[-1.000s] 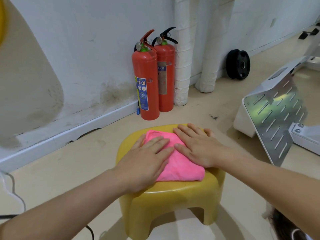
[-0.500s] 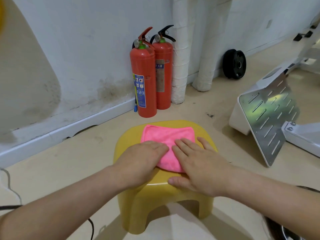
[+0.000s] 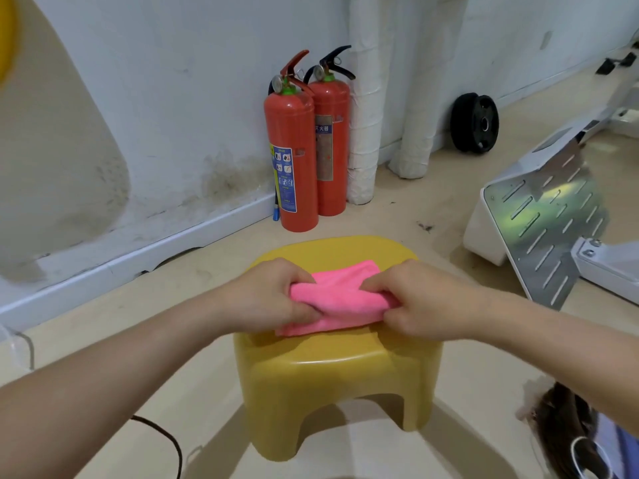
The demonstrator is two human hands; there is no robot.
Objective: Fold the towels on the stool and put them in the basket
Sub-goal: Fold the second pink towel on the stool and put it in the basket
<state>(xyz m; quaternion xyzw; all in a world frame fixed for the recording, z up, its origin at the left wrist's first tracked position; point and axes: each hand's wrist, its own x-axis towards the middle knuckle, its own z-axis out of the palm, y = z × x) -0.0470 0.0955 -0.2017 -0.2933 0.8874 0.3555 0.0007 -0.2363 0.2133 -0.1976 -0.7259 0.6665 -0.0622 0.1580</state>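
Between left hand (image 3: 266, 296) and right hand (image 3: 416, 299), towel (image 3: 340, 291)

Rear fire extinguisher (image 3: 330, 146): grey panel label (image 3: 324, 150) headed with Chinese characters, reads 灭火器, first character partly cut by the front cylinder. Smaller print below illegible.
Front fire extinguisher (image 3: 294, 160): blue label (image 3: 285, 179) with four white pictogram squares; text lines too small to read.

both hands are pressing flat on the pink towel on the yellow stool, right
Not flat: the head view shows the left hand and the right hand with fingers curled, gripping the pink towel at its ends. It is on the yellow stool.
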